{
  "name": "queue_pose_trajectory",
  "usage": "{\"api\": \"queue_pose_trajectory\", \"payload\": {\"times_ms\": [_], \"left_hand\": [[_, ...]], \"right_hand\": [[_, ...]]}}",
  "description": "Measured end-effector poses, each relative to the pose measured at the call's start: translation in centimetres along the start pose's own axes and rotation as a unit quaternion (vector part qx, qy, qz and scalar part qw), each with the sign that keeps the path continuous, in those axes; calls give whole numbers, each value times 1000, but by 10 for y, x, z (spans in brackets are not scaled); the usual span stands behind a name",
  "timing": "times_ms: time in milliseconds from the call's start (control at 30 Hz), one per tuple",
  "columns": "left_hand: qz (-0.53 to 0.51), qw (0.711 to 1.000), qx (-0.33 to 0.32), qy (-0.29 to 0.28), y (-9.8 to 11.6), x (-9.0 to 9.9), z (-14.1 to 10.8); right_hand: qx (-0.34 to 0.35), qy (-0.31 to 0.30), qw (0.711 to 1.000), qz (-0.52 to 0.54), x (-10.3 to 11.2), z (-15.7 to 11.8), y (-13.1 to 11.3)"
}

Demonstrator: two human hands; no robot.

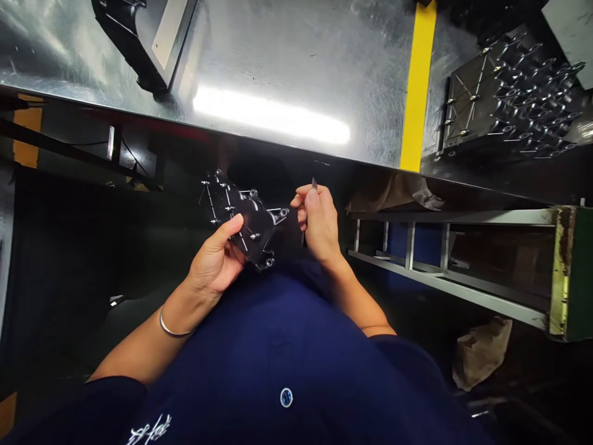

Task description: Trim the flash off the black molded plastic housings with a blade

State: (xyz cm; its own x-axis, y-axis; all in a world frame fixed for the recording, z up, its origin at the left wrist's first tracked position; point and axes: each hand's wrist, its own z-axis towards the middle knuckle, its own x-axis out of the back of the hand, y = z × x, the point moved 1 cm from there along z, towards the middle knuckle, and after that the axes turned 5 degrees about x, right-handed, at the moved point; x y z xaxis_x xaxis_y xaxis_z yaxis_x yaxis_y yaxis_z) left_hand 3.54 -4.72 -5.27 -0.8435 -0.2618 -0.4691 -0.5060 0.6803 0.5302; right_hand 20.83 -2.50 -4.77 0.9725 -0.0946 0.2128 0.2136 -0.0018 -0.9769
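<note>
Clock read from the held part, 12 = top of view. L hand (217, 262) grip: closed on the lower-L edge of a glossy black part (252, 222), irregular, hard-looking, w/ ring-ended lugs & small shiny pins; thumb on the upper face, fingers curled under. Part is held tilted in the air, off the table, in front of the torso.

R hand (320, 222) at 3 o'clock, just beside the nearest lug, apart from it. Grip: thumb & fingers pinched shut on a thin dark pointed tool (314, 183), tip up past the thumb, other end out below the fingers; tool not touching the part.

Outward: silver metal band (173, 327) on L wrist, 8 o'clock. Dark blue shirt (278, 346) w/ a round button, 6 o'clock.

Shiny grey metal table (296, 55) spans approx. 10 to 2 o'clock. On it: large black housing (134, 37) w/ a pale strip, 11 o'clock; flat yellow stripe (417, 93), 2 o'clock; cluster of glossy black lugged parts (523, 99), betw. 2 & 3, R of the stripe.

Below table level: pale metal ladder-like frame (445, 287), betw. 3 & 4; crumpled brown paper bag (482, 352), 4 o'clock.
</note>
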Motion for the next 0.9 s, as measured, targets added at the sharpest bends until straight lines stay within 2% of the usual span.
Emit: {"api": "queue_pose_trajectory", "payload": {"times_ms": [100,167,233,333,433,633,700,800,900], "left_hand": [[-2,1000,-1,17,-1,-1,-3],[-17,999,8,31,-2,-3,-4],[-34,999,19,36,-1,-6,-5],[-88,993,52,53,2,-12,-9],[-141,984,87,70,5,-18,-13],[-160,979,102,68,8,-20,-13],[-155,980,110,65,9,-20,-17],[-135,980,138,50,11,-21,-24],[-128,981,139,47,11,-22,-27]], "right_hand": [[-15,-50,998,32,3,-1,0],[15,-84,996,19,3,-3,1],[52,-94,994,-32,3,-6,4],[71,-68,992,-80,5,-9,9],[83,-44,994,-48,4,-14,9],[194,-10,981,5,0,-12,7],[185,20,982,-1,3,-6,13],[134,81,988,-10,10,3,21],[132,63,989,1,14,1,17]]}}
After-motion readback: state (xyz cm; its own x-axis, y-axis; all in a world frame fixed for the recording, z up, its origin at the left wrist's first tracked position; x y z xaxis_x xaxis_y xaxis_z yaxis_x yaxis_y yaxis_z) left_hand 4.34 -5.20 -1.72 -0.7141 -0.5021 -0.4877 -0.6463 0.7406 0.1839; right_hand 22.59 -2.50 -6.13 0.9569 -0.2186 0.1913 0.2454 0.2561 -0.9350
